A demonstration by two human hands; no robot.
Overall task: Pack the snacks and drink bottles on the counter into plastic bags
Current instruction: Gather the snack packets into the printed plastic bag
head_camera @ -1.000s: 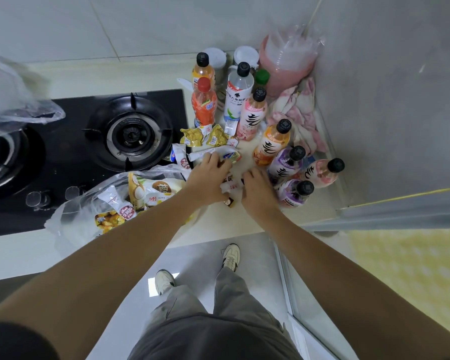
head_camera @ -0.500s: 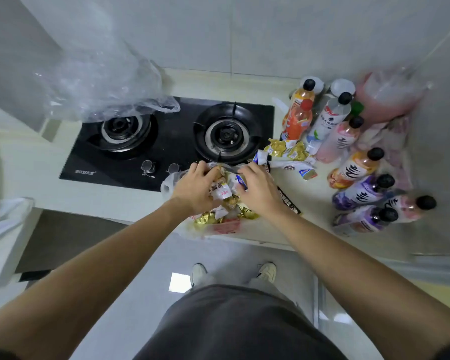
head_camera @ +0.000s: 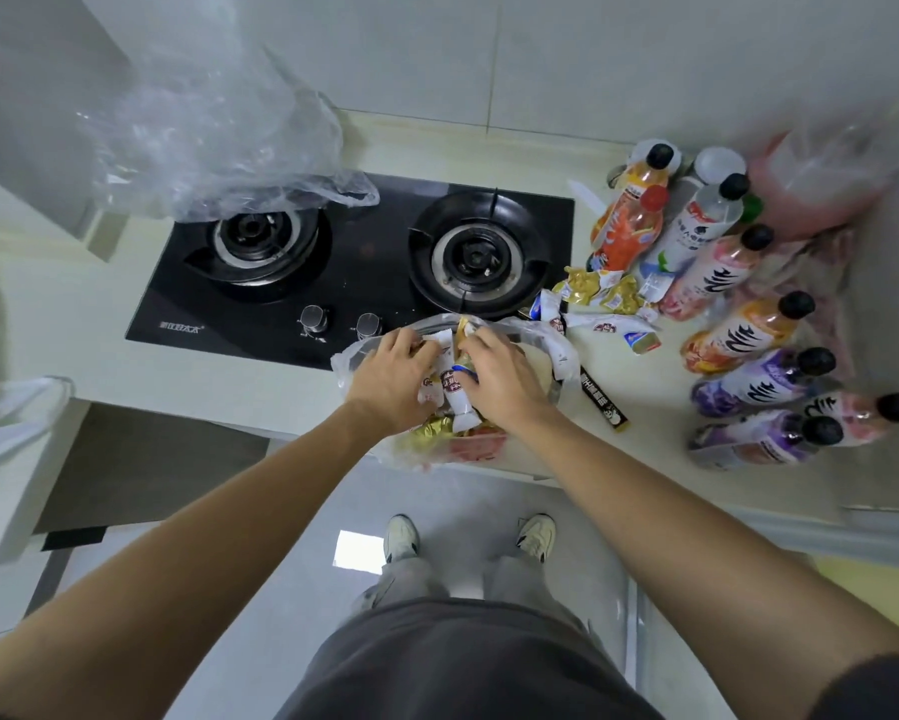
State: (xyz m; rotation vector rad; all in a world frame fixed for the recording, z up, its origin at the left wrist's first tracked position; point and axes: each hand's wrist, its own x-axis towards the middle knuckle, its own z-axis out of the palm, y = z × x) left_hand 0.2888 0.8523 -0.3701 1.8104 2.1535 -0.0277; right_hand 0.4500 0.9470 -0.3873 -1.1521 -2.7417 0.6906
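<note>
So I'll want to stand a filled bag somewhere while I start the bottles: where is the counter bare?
Bare counter lies along the front edge, between the snack bag under both hands and the lying purple bottles. A strip behind the stove by the wall is also free. The right corner is crowded with bottles, and loose snacks lie beside the right burner.

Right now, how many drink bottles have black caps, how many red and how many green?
Black-capped bottles: 7
Red-capped bottle: 1
Green-capped bottle, mostly hidden: 1
Total: 9
</note>
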